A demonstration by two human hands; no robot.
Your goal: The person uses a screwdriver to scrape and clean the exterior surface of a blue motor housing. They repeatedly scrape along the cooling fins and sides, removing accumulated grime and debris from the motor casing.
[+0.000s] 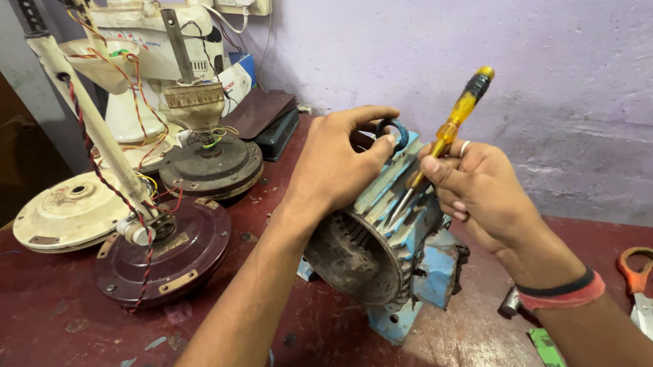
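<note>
Maroon-painted bench (pixel 56 326) carried the work. Off the left hand's knuckle side stood 3 dismantled ceiling fan motors: a cream one (pixel 68 209), a maroon one (pixel 163 253) and a dark one (pixel 211 164), with loose wiring, all near that hand.

Left hand (pixel 334 165) lay over the top of the blue motor housing (pixel 390 238), fingers curled and closed on a small dark ring (pixel 393 129) at its upper edge. The housing sat on the bench directly beneath both sets of fingers, open end toward the camera, cast ribs showing. Judged heavy, rigid and unlikely to slide; the ribs and the foot offered the firmer holds, while the grimy open rim looked rough on skin.

Right hand (pixel 480 190) was clamped around a yellow-handled screwdriver (pixel 446 134), its tip down among the ribs just beside the left fingertips.

Beyond the right wrist lay orange scissors (pixel 641 282), well apart, near the bench edge. Bare bench showed beneath the forearms; the wall (pixel 537 75) closed off the far side.
</note>
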